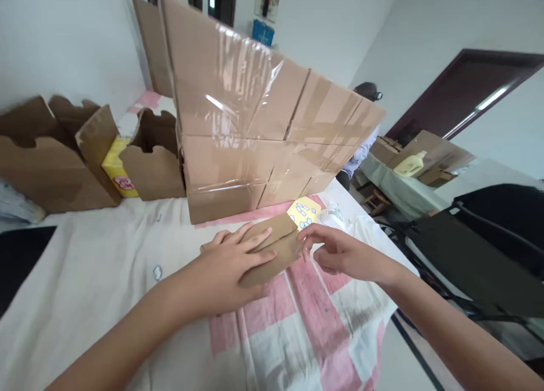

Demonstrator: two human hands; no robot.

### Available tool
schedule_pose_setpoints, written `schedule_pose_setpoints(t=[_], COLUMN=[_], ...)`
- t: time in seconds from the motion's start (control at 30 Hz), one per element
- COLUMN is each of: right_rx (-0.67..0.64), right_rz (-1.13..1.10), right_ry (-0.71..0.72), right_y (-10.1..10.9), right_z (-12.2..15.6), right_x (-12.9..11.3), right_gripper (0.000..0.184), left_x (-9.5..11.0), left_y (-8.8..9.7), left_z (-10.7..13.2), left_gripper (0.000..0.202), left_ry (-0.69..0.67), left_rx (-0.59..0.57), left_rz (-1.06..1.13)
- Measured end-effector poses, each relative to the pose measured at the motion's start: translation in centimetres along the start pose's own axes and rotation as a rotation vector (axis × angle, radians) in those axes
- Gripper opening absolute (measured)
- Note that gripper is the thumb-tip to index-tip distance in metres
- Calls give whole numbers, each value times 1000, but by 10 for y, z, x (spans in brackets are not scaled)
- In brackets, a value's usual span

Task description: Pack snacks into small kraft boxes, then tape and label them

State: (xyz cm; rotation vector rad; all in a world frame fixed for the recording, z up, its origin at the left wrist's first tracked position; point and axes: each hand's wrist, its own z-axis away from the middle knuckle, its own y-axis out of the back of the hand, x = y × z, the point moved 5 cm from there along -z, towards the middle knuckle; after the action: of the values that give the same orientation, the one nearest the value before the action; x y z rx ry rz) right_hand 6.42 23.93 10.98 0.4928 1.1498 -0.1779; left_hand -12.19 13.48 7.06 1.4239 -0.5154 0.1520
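A small flat brown cardboard box (276, 249) lies on the cloth-covered table, with a seam running along its top. My left hand (240, 258) rests flat on it with the fingers spread. At the box's right end, my right hand (334, 252) has its fingers curled and the index finger reaching toward the edge; whether it pinches anything I cannot make out. Just behind the box lies a yellow sheet (304, 211) with small white, blue-edged pieces on it. Beside that sheet is a clear tape roll (335, 214), partly blurred.
A tall taped cardboard panel (238, 113) stands behind the box. Open cardboard boxes (55, 170) and a yellow packet (121, 167) stand at left. A small blue-edged scrap (157, 272) lies on the cloth. A black chair (476, 255) is at right; a person (361, 147) is partly hidden behind the panel.
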Motion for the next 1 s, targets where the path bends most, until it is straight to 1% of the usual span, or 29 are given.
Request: schedule_pose_setpoints(t=[0.03, 0.1, 0.2, 0.27, 0.33, 0.43, 0.5, 0.6, 0.7, 0.77, 0.83, 1.0], right_rx=[-19, -21, -11, -34, -74, -115, -120, -118, -149, -190, -201, -133], right_rz=[32, 102, 181, 191, 199, 261, 326, 403, 412, 408, 410, 378], right_ry=[-34, -83, -116, -120, -124, -125, -114, -78, -58, -76, -86, 10], right_y=[-4, -8, -11, -15, -20, -27, -29, -32, -35, -38, -40, -43], right_z=[-4, -10, -16, -17, -18, -17, -15, -10, -5, -2, 0, 0], right_x=[0, 0, 0, -1, -2, -5, -9, -19, -31, -35, -36, -38], right_gripper=[38, 45, 53, 60, 67, 73, 77, 87, 94, 93, 90, 84], left_x=[3, 22, 55, 66, 69, 68, 68, 69, 70, 70, 72, 76], left_y=[-4, -19, -43, -53, -59, -61, -62, -62, -59, -58, -57, -60], left_z=[4, 11, 18, 21, 23, 23, 23, 24, 25, 25, 26, 29], left_gripper=[53, 63, 84, 85, 80, 78, 78, 76, 75, 74, 73, 72], left_ry=[22, 30, 47, 78, 93, 87, 79, 62, 60, 64, 67, 78], left_rx=[19, 27, -63, -126, -156, -116, -96, -97, -90, -90, -96, -56], left_rz=[-2, -9, 58, 97, 82, 21, -9, -33, -49, -60, -74, -111])
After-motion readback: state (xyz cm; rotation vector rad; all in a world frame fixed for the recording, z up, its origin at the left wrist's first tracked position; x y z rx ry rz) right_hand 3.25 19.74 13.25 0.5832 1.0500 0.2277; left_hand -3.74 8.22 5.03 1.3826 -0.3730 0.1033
